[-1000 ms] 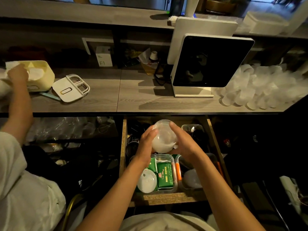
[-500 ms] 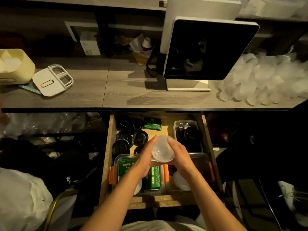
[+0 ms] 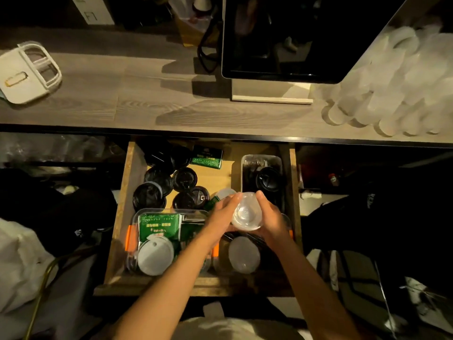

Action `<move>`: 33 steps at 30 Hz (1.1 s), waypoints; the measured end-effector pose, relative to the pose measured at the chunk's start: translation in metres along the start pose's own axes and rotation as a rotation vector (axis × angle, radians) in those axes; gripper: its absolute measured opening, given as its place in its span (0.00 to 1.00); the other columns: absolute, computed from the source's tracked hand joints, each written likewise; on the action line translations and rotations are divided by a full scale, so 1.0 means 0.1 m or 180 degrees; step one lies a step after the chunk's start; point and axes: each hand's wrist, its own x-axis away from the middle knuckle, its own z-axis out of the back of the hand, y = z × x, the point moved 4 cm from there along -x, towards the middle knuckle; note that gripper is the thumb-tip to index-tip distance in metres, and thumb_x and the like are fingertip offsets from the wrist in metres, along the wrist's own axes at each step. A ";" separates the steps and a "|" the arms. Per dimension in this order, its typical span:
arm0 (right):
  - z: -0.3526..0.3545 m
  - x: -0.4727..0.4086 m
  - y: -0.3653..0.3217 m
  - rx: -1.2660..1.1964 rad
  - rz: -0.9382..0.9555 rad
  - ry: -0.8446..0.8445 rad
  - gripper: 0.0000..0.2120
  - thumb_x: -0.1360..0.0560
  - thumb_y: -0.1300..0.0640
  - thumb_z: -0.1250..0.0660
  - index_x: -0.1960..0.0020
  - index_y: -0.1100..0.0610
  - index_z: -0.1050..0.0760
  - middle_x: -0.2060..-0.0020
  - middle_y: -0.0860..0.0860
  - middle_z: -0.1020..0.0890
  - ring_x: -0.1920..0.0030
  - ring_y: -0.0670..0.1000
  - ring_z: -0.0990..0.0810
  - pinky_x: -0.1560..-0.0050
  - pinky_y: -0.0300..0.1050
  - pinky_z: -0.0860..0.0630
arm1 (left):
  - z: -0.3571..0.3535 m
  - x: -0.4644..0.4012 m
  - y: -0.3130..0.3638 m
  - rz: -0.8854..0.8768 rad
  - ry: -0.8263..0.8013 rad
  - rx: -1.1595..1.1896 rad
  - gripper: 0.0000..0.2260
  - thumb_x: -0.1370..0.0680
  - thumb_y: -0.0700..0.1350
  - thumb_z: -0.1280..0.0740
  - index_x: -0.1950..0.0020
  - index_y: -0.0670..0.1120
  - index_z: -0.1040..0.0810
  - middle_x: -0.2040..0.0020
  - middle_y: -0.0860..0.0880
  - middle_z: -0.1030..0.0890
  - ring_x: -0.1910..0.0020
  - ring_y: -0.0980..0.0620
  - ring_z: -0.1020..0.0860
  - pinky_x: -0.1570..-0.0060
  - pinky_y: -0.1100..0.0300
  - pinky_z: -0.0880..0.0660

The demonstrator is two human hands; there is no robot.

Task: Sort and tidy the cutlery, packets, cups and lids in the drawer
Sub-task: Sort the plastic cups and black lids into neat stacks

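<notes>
Both hands, left hand (image 3: 221, 212) and right hand (image 3: 270, 217), clasp a clear plastic cup (image 3: 246, 214) over the middle of the open wooden drawer (image 3: 122, 217). Black round lids (image 3: 169, 185) lie loose at its upper left; sorting looks far from finished.

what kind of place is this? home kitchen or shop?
Likely a cafe or takeaway counter, not a home. A point-of-sale style screen stands on the counter beside stacked clear disposable cups, and the open drawer holds many black cup lids.
</notes>
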 end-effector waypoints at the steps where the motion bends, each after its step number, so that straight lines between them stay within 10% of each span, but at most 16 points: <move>1: 0.04 -0.03 0.04 0.0081 -0.0030 -0.0107 0.24 0.20 0.40 0.43 0.50 0.58 0.16 0.51 0.60 0.15 0.48 0.59 0.17 0.43 0.58 0.23 | -0.04 -0.03 -0.02 0.0065 -0.0040 -0.0021 0.07 0.18 0.58 0.39 0.46 0.59 0.23 0.44 0.53 0.21 0.46 0.56 0.21 0.49 0.52 0.18; 6: 0.43 -0.13 0.28 0.0204 -0.0602 0.0187 0.15 0.19 0.41 0.42 0.54 0.47 0.22 0.55 0.50 0.17 0.47 0.56 0.18 0.39 0.61 0.24 | -0.26 -0.19 -0.23 -0.0027 -0.0136 -0.0479 0.08 0.16 0.55 0.42 0.41 0.59 0.24 0.44 0.60 0.24 0.38 0.54 0.25 0.42 0.55 0.23; 14: 0.86 -0.18 0.70 0.0406 0.0084 0.0786 0.08 0.17 0.52 0.43 0.52 0.48 0.26 0.57 0.47 0.18 0.52 0.51 0.17 0.59 0.32 0.21 | -0.53 -0.42 -0.67 -0.0221 -0.0328 -0.1666 0.14 0.16 0.45 0.39 0.32 0.47 0.23 0.36 0.48 0.19 0.36 0.51 0.23 0.33 0.55 0.29; 17: 0.97 -0.22 0.91 0.1510 0.0747 0.0654 0.12 0.15 0.56 0.49 0.43 0.60 0.28 0.57 0.59 0.16 0.61 0.57 0.15 0.65 0.47 0.17 | -0.54 -0.49 -0.75 -0.0291 -0.0022 -0.1929 0.12 0.17 0.42 0.37 0.37 0.45 0.19 0.41 0.46 0.17 0.41 0.51 0.21 0.41 0.58 0.27; 21: 0.85 -0.14 0.78 0.1516 0.0517 0.0747 0.17 0.19 0.43 0.42 0.43 0.53 0.22 0.51 0.50 0.18 0.51 0.49 0.19 0.52 0.34 0.22 | -0.57 -0.46 -0.62 -0.0159 0.0174 -0.1702 0.13 0.15 0.47 0.41 0.53 0.44 0.20 0.62 0.47 0.19 0.62 0.50 0.21 0.61 0.56 0.27; 24: 0.72 -0.13 0.59 0.1447 0.0567 0.0959 0.18 0.22 0.41 0.38 0.38 0.50 0.22 0.43 0.46 0.20 0.42 0.46 0.22 0.41 0.45 0.24 | -0.47 -0.40 -0.51 -0.0187 0.0414 -0.1531 0.17 0.15 0.52 0.42 0.49 0.42 0.19 0.57 0.47 0.19 0.56 0.52 0.22 0.54 0.55 0.28; 28: 0.37 -0.17 0.28 0.1185 0.0976 0.0633 0.14 0.20 0.54 0.34 0.38 0.58 0.21 0.45 0.48 0.18 0.44 0.44 0.21 0.43 0.33 0.27 | -0.17 -0.32 -0.40 -0.0225 0.0768 -0.0868 0.14 0.23 0.60 0.40 0.50 0.57 0.17 0.45 0.51 0.17 0.42 0.49 0.21 0.40 0.47 0.24; 33: -0.17 -0.53 0.31 0.1686 0.0542 0.0084 0.15 0.22 0.58 0.32 0.36 0.60 0.22 0.43 0.54 0.17 0.42 0.50 0.20 0.42 0.38 0.27 | 0.31 -0.31 -0.26 -0.0407 0.0974 -0.0259 0.10 0.16 0.47 0.43 0.48 0.53 0.22 0.43 0.49 0.20 0.39 0.49 0.22 0.44 0.57 0.24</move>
